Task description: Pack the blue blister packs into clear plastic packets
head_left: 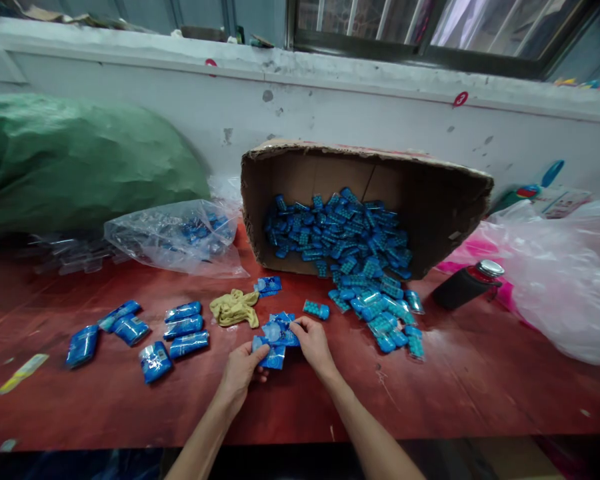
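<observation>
While the left hand (240,371) grips low, its thumb lies pressed on top of a flat, glossy blue printed piece (274,358), fingers curled beneath, hardly any gap. Right hand (314,344): thumb and forefinger nearly closed, pinching the right edge of an overlapping cluster of similar blue printed pieces (279,325); remaining fingers folded, their contact not clear. Both holdings sit between the hands, over the red tabletop (300,410). Just beyond, a small clear-and-blue pack with teal beads (316,309) lies alone; left of it, a crumpled yellow-green cloth (234,308). Farther back, a tipped brown cardboard box (440,213) spills similar packs.
</observation>
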A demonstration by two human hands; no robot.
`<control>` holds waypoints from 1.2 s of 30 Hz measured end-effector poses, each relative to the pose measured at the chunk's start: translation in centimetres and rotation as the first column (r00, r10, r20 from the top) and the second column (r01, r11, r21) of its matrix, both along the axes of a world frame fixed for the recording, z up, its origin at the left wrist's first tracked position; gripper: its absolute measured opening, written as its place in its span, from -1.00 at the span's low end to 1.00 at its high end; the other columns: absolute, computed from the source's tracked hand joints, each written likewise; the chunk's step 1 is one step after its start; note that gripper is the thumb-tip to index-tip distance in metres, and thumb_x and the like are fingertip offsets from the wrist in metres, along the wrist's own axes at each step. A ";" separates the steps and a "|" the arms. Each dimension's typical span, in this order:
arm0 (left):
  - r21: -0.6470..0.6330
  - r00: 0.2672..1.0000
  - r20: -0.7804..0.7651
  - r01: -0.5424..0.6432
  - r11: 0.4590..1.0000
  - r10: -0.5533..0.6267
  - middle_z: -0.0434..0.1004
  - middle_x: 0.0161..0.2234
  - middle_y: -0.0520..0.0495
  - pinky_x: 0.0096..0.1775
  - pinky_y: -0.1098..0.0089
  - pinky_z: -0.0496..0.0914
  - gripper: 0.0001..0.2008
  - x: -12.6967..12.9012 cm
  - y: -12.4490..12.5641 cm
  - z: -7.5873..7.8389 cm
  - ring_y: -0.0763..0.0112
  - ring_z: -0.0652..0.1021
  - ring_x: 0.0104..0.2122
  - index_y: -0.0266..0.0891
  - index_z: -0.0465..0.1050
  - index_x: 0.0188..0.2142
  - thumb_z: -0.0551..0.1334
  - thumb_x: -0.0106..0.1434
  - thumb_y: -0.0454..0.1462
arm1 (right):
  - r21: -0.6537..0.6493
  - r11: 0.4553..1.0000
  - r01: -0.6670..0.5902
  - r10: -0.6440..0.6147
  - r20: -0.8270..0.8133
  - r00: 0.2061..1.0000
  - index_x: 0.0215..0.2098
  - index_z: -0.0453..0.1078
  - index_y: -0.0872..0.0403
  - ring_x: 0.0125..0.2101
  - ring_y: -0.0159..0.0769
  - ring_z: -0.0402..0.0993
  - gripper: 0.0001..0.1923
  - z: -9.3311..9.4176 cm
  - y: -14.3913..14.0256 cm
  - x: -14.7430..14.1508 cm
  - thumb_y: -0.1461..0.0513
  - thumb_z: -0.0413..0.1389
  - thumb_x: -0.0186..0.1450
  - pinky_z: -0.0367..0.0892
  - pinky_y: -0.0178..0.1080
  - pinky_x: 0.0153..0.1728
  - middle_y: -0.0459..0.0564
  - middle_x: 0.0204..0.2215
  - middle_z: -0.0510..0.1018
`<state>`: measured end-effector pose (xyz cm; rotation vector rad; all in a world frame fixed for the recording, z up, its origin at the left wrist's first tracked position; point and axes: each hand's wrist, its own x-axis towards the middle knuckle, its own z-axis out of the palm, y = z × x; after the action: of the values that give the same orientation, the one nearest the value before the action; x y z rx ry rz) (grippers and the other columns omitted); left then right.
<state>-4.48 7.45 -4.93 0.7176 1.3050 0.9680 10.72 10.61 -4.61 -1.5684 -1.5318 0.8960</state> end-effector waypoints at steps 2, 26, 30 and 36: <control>-0.015 0.999 0.014 -0.039 0.999 0.039 0.27 -0.79 0.14 -0.70 0.55 0.20 -0.67 -1.0 -0.5 0.4 0.58 0.30 -0.75 -0.29 0.30 -0.58 0.31 -0.18 -0.08 | 0.003 1.000 0.021 -0.022 0.090 0.996 -0.46 0.40 0.07 -0.44 -0.30 0.37 -0.80 0.1 -0.4 0.1 0.18 -0.01 0.19 0.20 -0.32 -0.39 -0.06 -0.51 0.46; 0.127 0.994 -0.103 -0.027 0.992 0.040 0.37 -0.71 0.04 -0.66 0.47 0.24 -0.63 2.5 1.1 0.9 0.50 0.35 -0.69 -0.34 0.41 -0.58 0.28 -0.18 -0.03 | -0.027 0.999 0.018 -0.025 -0.283 0.959 -0.66 0.20 0.10 -0.65 -0.48 0.05 -0.70 0.7 -2.9 -1.3 0.13 -0.03 0.17 0.01 -0.40 -0.63 -0.21 -0.71 0.15; 0.057 0.993 0.096 0.064 0.996 -0.069 0.36 -0.70 0.06 -0.66 0.49 0.22 -0.65 2.7 0.9 2.3 0.52 0.35 -0.70 -0.32 0.38 -0.55 0.28 -0.13 -0.04 | 0.013 1.000 0.014 -0.011 -0.200 0.980 -0.64 0.21 0.10 -0.64 -0.47 0.08 -0.66 1.0 -3.0 -0.8 0.10 -0.07 0.22 0.03 -0.41 -0.63 -0.21 -0.71 0.17; -0.028 0.973 0.224 0.065 0.997 -0.057 0.36 -0.71 0.06 -0.69 0.54 0.16 -0.66 2.1 0.5 2.6 0.57 0.34 -0.72 -0.31 0.32 -0.58 0.32 -0.15 -0.07 | 0.112 0.993 -0.031 0.025 0.059 0.998 -0.45 0.36 0.08 -0.38 -0.32 0.31 -0.72 3.2 -1.3 2.0 0.14 -0.09 0.26 0.17 -0.34 -0.34 -0.08 -0.46 0.42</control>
<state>-2.43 7.97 -2.31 0.6005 1.0947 0.9450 12.74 9.32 -1.42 -1.5063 -1.6204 0.7711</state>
